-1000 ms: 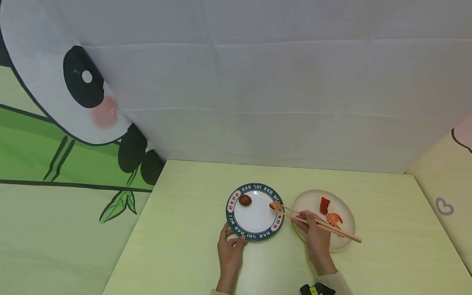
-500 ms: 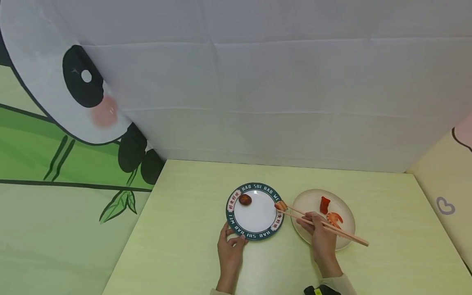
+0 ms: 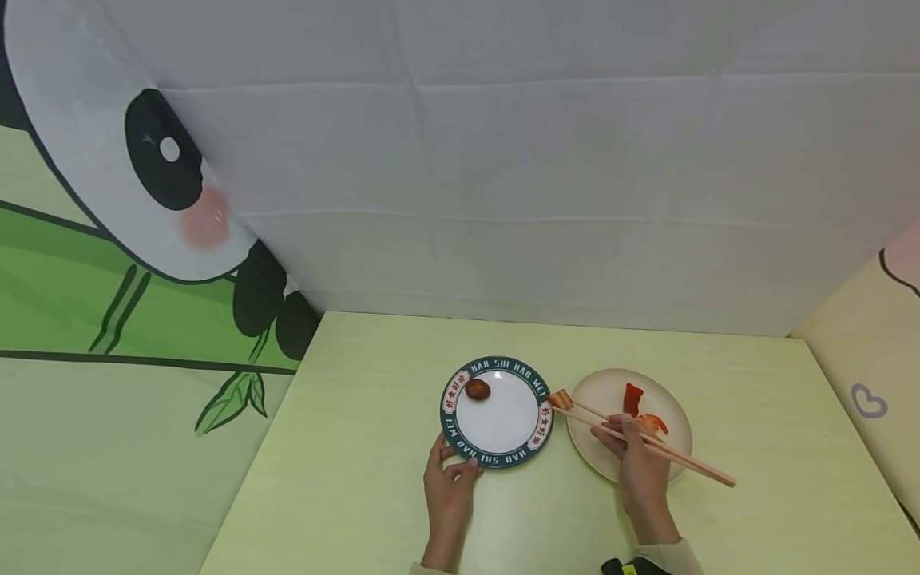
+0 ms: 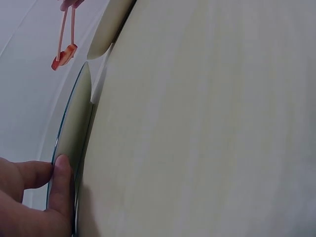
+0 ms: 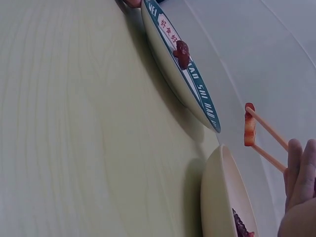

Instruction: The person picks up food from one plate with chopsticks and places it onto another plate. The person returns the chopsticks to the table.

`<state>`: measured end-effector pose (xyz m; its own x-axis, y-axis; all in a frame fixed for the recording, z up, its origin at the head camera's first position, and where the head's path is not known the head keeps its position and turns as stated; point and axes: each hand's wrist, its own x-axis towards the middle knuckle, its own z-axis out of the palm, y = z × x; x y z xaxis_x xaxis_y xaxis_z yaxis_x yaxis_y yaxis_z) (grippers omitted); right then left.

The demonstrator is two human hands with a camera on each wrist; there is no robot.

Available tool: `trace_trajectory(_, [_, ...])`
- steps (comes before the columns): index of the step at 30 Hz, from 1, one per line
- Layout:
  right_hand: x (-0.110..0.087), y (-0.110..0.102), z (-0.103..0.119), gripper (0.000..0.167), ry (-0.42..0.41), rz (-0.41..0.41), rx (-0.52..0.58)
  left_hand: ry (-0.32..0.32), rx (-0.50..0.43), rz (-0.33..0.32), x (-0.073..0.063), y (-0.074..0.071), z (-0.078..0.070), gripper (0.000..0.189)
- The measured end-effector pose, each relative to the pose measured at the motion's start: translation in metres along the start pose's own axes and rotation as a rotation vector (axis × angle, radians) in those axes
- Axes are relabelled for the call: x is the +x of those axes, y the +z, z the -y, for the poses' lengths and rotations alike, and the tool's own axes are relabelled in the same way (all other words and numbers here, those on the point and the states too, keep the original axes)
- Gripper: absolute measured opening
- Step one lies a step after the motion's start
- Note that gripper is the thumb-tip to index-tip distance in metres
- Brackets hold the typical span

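Observation:
My left hand (image 3: 450,493) pinches the near-left rim of a white plate (image 3: 497,427) with a dark green lettered border. A brown mushroom (image 3: 477,390) lies on that plate. My right hand (image 3: 642,473) holds a pair of wooden chopsticks (image 3: 700,467). Between their tips is a striped, orange-brown piece like a slice of pork belly (image 5: 250,126), raised above the plates in the right wrist view. From the head it appears over the gap between the green-rimmed plate and a cream plate (image 3: 591,391). A red piece (image 3: 632,398) and a shrimp (image 3: 654,423), partly hidden by my right hand, lie on the cream plate.
Both plates stand side by side on a pale yellow-green table (image 3: 359,447). A grey-white sheet (image 3: 503,176) rises behind the table's back edge. Printed cartoon panels stand on the left (image 3: 108,303) and right (image 3: 862,367).
My right hand has moved right and slightly down, carrying the chopsticks and the meat slice from over the green-rimmed plate to beyond its right edge. My left hand stays on the rim.

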<state>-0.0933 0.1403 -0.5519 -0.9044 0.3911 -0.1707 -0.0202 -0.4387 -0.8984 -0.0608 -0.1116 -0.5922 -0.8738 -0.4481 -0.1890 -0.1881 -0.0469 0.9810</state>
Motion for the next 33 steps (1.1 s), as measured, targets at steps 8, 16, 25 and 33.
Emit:
trace_trajectory(8, [0.001,-0.007,0.002,0.026,0.01,-0.021,0.029,0.005,0.006,0.006,-0.001,0.0,-0.001,0.079])
trace_trajectory(16, [0.004,-0.011,0.005,0.028,0.004,-0.048,0.074,0.009,0.018,0.003,0.001,0.0,0.0,0.078])
trace_trajectory(25, [0.005,-0.015,0.007,0.024,0.025,-0.06,0.13,-0.001,0.024,0.001,0.001,0.0,0.002,0.078])
trace_trajectory(33, [0.006,-0.021,0.007,0.024,0.016,-0.065,0.153,0.01,0.025,0.001,0.001,0.0,0.003,0.079])
